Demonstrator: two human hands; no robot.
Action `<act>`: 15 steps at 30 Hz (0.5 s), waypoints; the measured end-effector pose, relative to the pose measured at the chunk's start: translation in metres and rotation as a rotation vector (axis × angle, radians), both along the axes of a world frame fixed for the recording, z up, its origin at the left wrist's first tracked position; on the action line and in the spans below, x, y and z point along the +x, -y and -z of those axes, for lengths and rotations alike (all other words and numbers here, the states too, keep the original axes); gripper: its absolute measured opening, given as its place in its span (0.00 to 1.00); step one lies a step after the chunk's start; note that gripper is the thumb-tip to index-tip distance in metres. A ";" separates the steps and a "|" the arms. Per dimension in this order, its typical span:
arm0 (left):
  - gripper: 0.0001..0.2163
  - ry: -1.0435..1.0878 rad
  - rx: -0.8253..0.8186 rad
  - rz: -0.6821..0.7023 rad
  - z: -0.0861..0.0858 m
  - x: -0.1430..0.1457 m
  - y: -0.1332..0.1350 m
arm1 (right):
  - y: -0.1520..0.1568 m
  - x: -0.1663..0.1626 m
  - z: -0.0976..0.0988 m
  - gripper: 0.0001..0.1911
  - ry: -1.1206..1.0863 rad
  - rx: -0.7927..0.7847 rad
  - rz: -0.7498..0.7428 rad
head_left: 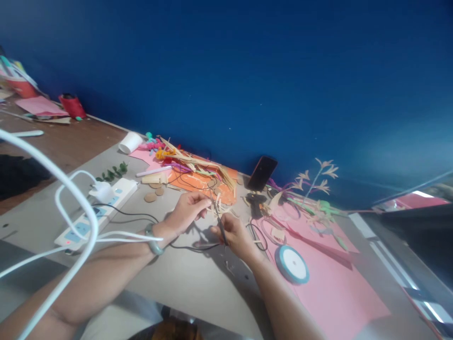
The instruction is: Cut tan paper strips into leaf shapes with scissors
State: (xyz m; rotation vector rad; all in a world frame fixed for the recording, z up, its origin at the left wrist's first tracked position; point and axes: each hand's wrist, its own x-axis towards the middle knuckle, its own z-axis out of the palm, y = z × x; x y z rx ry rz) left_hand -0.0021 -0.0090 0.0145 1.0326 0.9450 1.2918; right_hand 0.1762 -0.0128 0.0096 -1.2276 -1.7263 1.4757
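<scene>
My left hand (191, 211), with a greenish bangle on the wrist, is closed in a pinch above the table. Whatever sits between its thumb and finger is too small to make out. Close beside it on the right, my right hand (236, 234) is wrapped round a slim dark tool (221, 227), whose thin tip points up and away from me. Its exact kind does not show. Pale cut strips (221, 208) lie just beyond both hands, at the edge of an orange sheet (201, 177).
A power strip (122, 189) with white cables stands at the left; one cable loops close to the camera. A phone (262, 173) leans on the blue wall. Ribbon roll (292, 264) and pink paper (339, 293) lie at the right. Brown discs (150, 197) lie left of the strips.
</scene>
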 end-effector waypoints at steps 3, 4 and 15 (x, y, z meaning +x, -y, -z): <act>0.09 -0.002 0.006 0.005 0.000 0.000 0.000 | -0.001 0.001 0.001 0.23 -0.006 -0.009 -0.003; 0.09 -0.004 0.008 0.007 0.000 0.000 0.000 | -0.001 0.001 0.001 0.23 -0.006 -0.009 -0.004; 0.09 -0.023 0.007 0.016 0.001 -0.001 0.001 | -0.004 0.007 -0.003 0.24 0.015 -0.024 -0.009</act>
